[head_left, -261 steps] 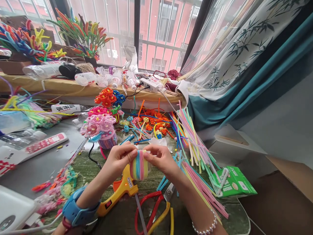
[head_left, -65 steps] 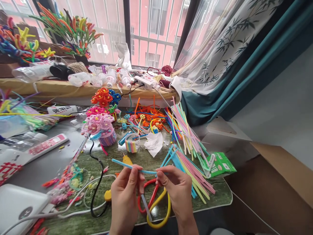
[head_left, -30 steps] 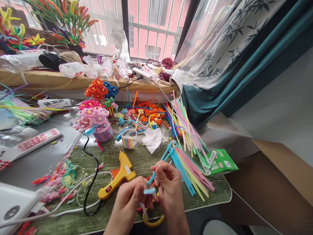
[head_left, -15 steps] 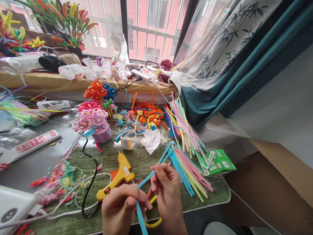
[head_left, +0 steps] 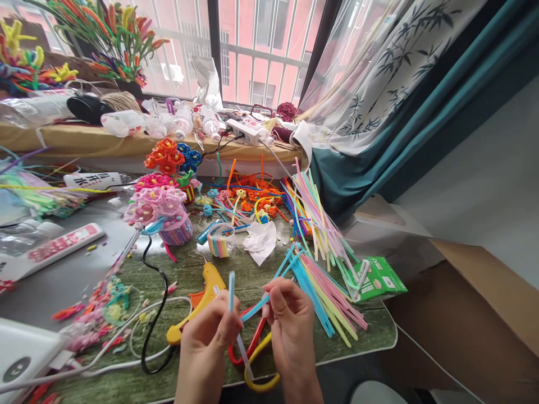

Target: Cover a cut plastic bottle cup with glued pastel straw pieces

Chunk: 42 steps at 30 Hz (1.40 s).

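Note:
A light-blue pipe cleaner [head_left: 255,311] runs between my two hands near the table's front edge. My left hand [head_left: 213,331] pinches it, and one end sticks up above the fingers. Farther along, my right hand [head_left: 290,320] grips it between thumb and fingers. Beneath and between the hands lie red-and-yellow scissor-like handles [head_left: 256,336], partly covered. Behind my left hand rests a yellow hot glue gun [head_left: 210,289]. Just beyond my right hand is a fan of blue pipe cleaners [head_left: 314,294], with yellow and pink pipe cleaners [head_left: 337,292] alongside.
A pot of pink pipe-cleaner flowers [head_left: 174,227] stands behind the glue gun. Crumpled white tissue [head_left: 260,241] and a ring-shaped clear tape roll [head_left: 219,241] lie mid-table. To the right is a green packet [head_left: 381,278]. A black cable [head_left: 147,292] loops at left, beside a white device [head_left: 25,356].
My left hand has turned and risen slightly. The pipe cleaner's end that hung down below it now points up, bent at the left fingers. My right hand has barely moved.

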{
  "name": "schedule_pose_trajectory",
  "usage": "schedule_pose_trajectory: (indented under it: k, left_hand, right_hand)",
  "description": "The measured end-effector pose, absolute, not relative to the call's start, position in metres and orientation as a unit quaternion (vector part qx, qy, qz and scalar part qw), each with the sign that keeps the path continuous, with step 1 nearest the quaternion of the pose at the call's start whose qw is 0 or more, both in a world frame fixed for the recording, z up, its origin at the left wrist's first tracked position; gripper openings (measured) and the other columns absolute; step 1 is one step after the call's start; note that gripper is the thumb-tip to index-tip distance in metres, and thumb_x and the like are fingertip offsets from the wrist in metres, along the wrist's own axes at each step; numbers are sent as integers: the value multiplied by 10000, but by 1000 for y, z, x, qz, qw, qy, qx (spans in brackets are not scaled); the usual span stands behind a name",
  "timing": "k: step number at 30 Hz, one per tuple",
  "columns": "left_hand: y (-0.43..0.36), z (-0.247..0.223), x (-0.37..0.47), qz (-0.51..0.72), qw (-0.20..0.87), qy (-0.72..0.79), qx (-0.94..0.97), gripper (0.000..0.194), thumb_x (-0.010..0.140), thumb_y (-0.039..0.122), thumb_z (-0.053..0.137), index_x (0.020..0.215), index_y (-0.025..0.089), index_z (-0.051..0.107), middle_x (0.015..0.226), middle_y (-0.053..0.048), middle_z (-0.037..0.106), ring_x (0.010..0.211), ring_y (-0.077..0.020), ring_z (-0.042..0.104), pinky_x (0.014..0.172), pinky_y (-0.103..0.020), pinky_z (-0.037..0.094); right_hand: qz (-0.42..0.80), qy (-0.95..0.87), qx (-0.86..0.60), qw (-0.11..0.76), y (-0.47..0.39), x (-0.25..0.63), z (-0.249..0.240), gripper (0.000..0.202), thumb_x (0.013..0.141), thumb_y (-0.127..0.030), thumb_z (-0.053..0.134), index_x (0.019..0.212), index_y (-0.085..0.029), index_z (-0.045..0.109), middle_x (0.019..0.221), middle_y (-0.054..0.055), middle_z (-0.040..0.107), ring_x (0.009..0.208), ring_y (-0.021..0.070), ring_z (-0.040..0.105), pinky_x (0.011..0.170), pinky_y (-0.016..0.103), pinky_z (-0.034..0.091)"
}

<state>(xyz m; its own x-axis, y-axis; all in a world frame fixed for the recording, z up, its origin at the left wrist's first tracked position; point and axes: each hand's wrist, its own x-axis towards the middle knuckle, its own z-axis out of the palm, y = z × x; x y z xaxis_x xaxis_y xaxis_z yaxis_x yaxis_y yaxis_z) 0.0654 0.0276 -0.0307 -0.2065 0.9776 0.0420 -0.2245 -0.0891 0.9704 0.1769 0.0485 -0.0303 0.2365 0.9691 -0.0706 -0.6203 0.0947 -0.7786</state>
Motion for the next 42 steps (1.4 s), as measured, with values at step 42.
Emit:
schedule_pose_trajectory:
  k: [42]
  left_hand:
    - [20, -18, 70, 447, 730, 403, 324, 560, 677, 606, 755, 473, 129, 544, 450, 6, 528, 353, -27, 337, 403, -193, 155]
  right_hand:
    - [646, -264, -314, 644, 47, 187, -30, 216, 596, -331, 913, 695, -197, 776, 578, 2, 653, 403, 30, 483, 382, 111, 344]
